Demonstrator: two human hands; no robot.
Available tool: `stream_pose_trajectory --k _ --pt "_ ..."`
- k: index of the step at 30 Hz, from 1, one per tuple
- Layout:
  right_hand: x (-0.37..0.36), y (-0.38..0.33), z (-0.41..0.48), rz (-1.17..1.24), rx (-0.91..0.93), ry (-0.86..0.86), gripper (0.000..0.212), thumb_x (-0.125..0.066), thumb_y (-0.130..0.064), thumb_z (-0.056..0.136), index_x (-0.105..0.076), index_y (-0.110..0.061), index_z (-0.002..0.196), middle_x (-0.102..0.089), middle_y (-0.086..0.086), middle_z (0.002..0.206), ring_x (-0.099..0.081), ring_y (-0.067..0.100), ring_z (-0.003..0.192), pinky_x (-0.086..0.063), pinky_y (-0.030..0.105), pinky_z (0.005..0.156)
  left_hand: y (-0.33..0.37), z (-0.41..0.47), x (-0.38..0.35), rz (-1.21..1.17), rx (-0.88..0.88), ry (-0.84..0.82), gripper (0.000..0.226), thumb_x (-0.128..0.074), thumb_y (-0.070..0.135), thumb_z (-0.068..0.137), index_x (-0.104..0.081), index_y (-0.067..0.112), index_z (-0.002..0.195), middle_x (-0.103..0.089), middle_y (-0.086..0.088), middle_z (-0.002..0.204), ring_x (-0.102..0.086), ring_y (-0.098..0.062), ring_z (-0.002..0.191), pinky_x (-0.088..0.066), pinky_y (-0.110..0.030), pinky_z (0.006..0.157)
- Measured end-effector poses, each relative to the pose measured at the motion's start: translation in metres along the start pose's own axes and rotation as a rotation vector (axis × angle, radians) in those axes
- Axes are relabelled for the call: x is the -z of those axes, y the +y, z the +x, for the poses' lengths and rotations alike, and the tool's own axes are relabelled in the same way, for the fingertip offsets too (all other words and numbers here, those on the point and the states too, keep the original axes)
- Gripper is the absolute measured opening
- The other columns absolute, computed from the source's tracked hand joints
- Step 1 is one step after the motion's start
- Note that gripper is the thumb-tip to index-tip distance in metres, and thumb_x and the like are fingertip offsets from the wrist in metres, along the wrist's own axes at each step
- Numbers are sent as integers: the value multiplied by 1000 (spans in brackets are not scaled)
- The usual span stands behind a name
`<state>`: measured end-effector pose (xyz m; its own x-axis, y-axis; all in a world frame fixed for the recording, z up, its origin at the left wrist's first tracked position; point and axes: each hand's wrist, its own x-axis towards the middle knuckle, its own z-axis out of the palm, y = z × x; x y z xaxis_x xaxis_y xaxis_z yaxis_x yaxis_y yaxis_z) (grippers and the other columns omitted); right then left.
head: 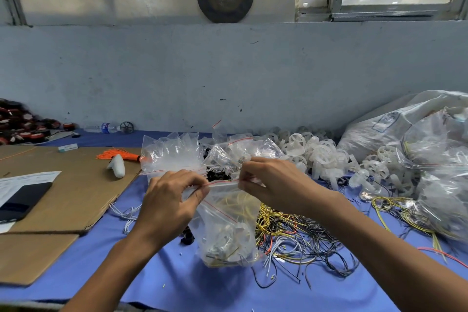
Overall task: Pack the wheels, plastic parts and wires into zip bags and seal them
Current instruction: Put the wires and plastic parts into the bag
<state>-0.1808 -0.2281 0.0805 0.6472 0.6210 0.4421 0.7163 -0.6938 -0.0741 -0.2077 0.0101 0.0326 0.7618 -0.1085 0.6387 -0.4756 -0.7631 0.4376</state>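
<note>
Left hand [172,195] and right hand [271,182] each pinch the zip strip of the filled bag [228,230], mid-table [177,284].

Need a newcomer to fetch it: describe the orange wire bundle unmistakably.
Find the brown cardboard sheet on the left of the blue table. Near its far edge lies the orange wire bundle, beside a white plastic piece. Unlike the tangled wires, it's straight and bright orange.

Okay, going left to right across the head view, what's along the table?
Red-and-black wheels → water bottle → left hand → zip bag of wires → right hand → white plastic wheels → large white sack.
</note>
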Motion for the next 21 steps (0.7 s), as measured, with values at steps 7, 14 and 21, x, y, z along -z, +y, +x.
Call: stream_pose_trajectory --k 7,14,21 --pt "8 18 -12 22 -114 43 21 -62 -47 91 -58 -29 80 -56 -14 77 -52 3 66 -42 23 59 -1 3 2 52 25 -21 3 -72 34 89 -68 34 88 -67 22 91 -59 -10 93 -37 -39 83" --pt "6 5 -10 76 -84 60 21 -62 -46 91 -61 -26 83 -55 -14 77 -50 2 66 -41 23 58 34 9 -20 160 -135 -67 12 -61 40 95 -66 29 97 -65 14 93 -57 -13 90 -32 -33 77" --pt "24 13 -39 196 -96 92 16 -58 -41 95 -59 -27 87 -55 -13 83 -54 11 73 -50 39 66 31 6 -3 98 -144 -32 27 -53 52 90 -71 31 91 -67 20 90 -62 -12 85 -47 -44 77"
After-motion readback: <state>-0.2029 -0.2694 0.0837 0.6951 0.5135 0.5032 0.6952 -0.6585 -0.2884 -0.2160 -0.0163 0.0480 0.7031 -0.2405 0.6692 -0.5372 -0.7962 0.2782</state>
